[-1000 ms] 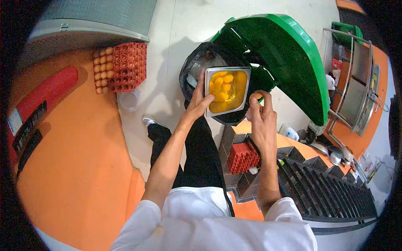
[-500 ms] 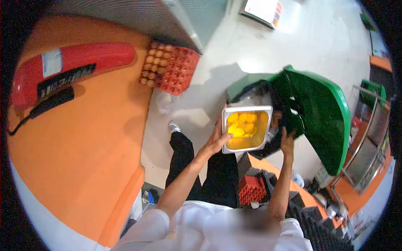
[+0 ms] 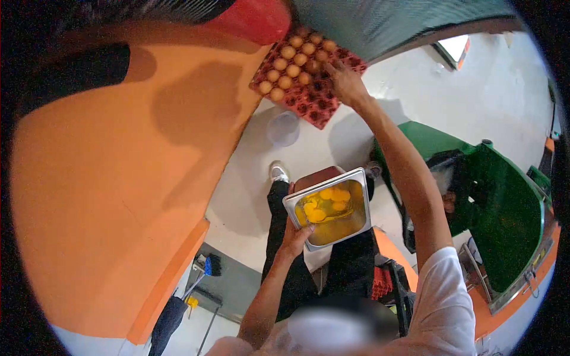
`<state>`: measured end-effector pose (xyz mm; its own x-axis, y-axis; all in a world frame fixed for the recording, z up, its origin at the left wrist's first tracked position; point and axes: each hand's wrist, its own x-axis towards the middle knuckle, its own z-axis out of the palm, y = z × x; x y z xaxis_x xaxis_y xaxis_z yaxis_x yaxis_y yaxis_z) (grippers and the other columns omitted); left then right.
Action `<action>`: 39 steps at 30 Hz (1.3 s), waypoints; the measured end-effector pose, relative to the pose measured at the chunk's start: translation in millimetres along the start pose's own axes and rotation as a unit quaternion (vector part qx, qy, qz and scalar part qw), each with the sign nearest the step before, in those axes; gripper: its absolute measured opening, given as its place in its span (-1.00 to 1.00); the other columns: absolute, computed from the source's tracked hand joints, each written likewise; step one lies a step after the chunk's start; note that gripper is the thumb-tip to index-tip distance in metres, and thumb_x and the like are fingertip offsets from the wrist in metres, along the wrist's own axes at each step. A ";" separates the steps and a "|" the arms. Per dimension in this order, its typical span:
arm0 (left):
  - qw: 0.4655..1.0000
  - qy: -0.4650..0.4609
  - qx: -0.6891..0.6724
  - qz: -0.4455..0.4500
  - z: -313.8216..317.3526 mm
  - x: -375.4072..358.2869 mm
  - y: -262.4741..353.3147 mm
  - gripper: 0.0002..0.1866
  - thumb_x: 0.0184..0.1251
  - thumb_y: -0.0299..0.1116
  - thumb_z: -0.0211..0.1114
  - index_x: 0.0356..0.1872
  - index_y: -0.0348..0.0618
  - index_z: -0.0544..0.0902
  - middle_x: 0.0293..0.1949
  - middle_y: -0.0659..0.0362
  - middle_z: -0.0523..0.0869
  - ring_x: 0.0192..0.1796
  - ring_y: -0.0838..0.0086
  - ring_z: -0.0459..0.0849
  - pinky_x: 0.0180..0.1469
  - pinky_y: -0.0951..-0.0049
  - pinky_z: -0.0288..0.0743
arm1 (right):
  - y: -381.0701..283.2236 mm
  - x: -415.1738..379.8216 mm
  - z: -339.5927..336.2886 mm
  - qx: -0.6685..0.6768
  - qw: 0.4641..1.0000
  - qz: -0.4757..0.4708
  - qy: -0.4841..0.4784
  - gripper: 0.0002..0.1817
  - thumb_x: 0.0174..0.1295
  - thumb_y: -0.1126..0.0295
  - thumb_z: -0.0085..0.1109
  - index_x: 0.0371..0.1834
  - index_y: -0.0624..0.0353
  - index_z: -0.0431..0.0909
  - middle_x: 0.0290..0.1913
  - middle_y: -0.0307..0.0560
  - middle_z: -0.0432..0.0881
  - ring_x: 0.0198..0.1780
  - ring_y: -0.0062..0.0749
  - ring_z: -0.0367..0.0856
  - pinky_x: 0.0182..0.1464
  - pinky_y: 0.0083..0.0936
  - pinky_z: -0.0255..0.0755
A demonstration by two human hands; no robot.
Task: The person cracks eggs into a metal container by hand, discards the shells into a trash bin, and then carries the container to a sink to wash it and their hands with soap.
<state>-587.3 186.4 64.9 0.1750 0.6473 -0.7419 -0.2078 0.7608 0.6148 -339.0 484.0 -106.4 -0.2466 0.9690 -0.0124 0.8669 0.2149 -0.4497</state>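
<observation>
My left hand (image 3: 295, 238) grips the near left side of a square metal pan (image 3: 335, 237), thumb over its rim. Several raw egg yolks (image 3: 323, 204) lie in clear egg white inside the tilted pan. My right hand (image 3: 344, 82) reaches out over a red egg tray (image 3: 320, 115), its fingers apart and pointing down at the eggs. Several brown eggs (image 3: 288, 52) fill the left part of the tray; the nearer right cups hold none. My fingertips are beside an egg, and whether they touch it is hard to tell.
An orange counter (image 3: 119, 207) runs along the left, with a red object (image 3: 261, 21) at its far end. A clear plastic tub (image 3: 283, 129) is below the tray. To the right stands an open green bin (image 3: 504, 202) with a black liner. A blue brush (image 3: 212, 265) is at lower left.
My right hand has moved from beside the bin up to the egg tray. The pan in my left hand has shifted left, lower and tilted. The view has turned toward the tray.
</observation>
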 end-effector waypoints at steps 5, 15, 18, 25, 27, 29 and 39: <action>0.997 0.067 -0.026 -0.004 -83.0 -3.1 -34.9 -0.10 0.11 -0.36 0.28 0.53 -0.20 0.11 0.38 0.08 0.43 0.39 0.24 0.44 0.45 0.16 0.29 | -27.4 51.9 50.0 -0.043 0.995 0.048 -0.076 -0.48 0.34 0.37 0.06 0.40 -0.03 0.36 0.14 0.26 0.50 0.11 0.25 0.59 0.06 0.00 0.56; 0.995 0.085 -0.030 0.036 -86.9 7.4 -10.5 -0.14 0.07 -0.44 0.23 0.50 -0.21 0.19 0.36 0.09 0.46 0.36 0.27 0.47 0.41 0.20 0.35 | -6.0 36.2 46.3 0.119 0.983 0.096 0.100 -0.56 0.23 0.28 0.25 0.17 0.09 0.44 0.01 0.16 0.62 0.00 0.20 0.64 0.00 -0.03 0.58; 0.998 0.055 -0.019 -0.034 -63.4 1.8 29.9 -0.16 0.12 -0.40 0.23 0.50 -0.25 0.15 0.35 0.07 0.43 0.38 0.32 0.43 0.44 0.26 0.27 | 3.6 9.2 35.9 0.538 0.802 0.226 0.124 -0.55 0.29 0.19 0.27 0.16 0.15 0.46 -0.01 -0.04 0.68 -0.04 -0.09 0.71 -0.06 -0.23 0.63; 0.998 0.043 -0.045 0.020 -50.8 5.5 40.8 -0.26 0.15 -0.36 0.23 0.43 -0.26 0.27 0.28 0.09 0.51 0.33 0.30 0.49 0.39 0.26 0.33 | -77.7 -63.9 -142.2 0.891 0.436 0.124 -0.029 -0.40 0.32 0.12 0.01 0.39 0.12 0.27 0.00 0.11 0.61 -0.24 -0.22 0.69 -0.25 -0.20 0.71; 0.998 0.036 -0.044 0.031 -30.7 1.0 58.8 -0.31 0.17 -0.36 0.22 0.39 -0.28 0.32 0.25 0.08 0.54 0.31 0.28 0.51 0.37 0.25 0.35 | -79.9 -96.1 -177.9 0.898 0.427 0.102 -0.025 -0.36 0.29 0.10 -0.01 0.41 0.13 0.25 -0.05 0.15 0.60 -0.29 -0.21 0.67 -0.29 -0.18 0.71; 0.999 0.014 -0.020 0.040 -22.0 0.8 72.2 -0.32 0.18 -0.36 0.21 0.38 -0.29 0.33 0.25 0.07 0.55 0.30 0.27 0.52 0.37 0.26 0.36 | -98.0 -127.9 -221.9 0.899 0.424 0.109 0.008 -0.37 0.25 0.06 0.06 0.33 0.15 0.29 -0.17 0.22 0.56 -0.41 -0.23 0.61 -0.42 -0.30 0.65; 0.990 -0.140 0.011 -0.034 -15.0 6.2 155.8 -0.40 0.27 -0.36 0.13 0.35 -0.34 0.36 0.24 0.02 0.56 0.25 0.25 0.57 0.32 0.26 0.43 | -178.7 -255.4 -283.5 0.614 0.635 0.385 0.268 -0.64 0.33 0.29 0.19 0.15 0.07 0.42 -0.16 -0.15 0.58 -0.31 -0.58 0.53 -0.46 -0.64 0.41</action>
<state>-633.0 308.3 152.0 0.4476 0.5804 -0.6803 -0.1670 0.8016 0.5740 -308.2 232.6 230.3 0.5137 0.7019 -0.4934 -0.4310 -0.2861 -0.8558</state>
